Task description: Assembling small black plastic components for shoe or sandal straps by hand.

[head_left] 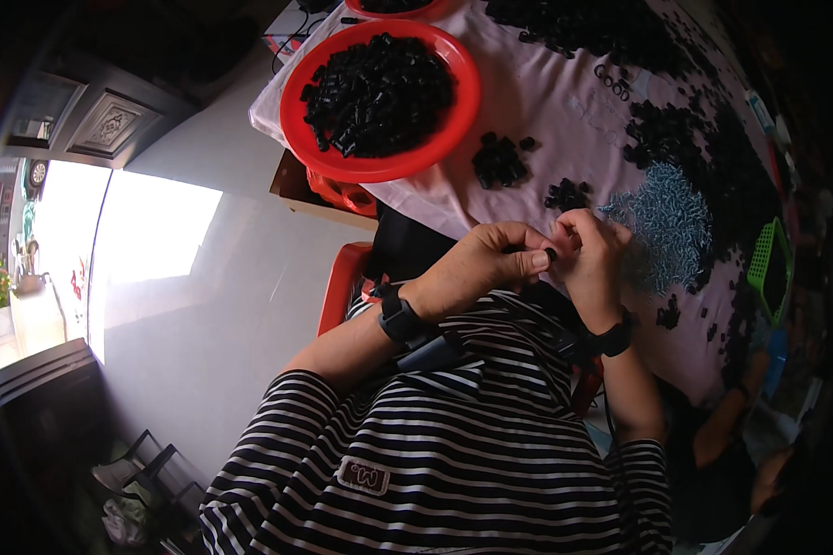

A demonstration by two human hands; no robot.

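My left hand (492,261) pinches a small black piece (552,253) between thumb and forefinger, in front of my body at the table's near edge. Facing it, my right hand (592,248) is closed with the fingertips drawn together close to that piece; whatever is in them is too small or hidden. Just beyond the hands lie a little cluster of black parts (566,194) and a larger cluster of black cylinders (499,161). Right of my right hand spreads a heap of small blue screw-like pieces (674,227).
A red basin (473,88) full of black cylinders (379,97) stands on the pink tablecloth (537,102). More black parts (602,28) cover the far and right sides. At the right are a green basket (766,264) and another person's arm (720,427). A red chair (341,282) is beside me.
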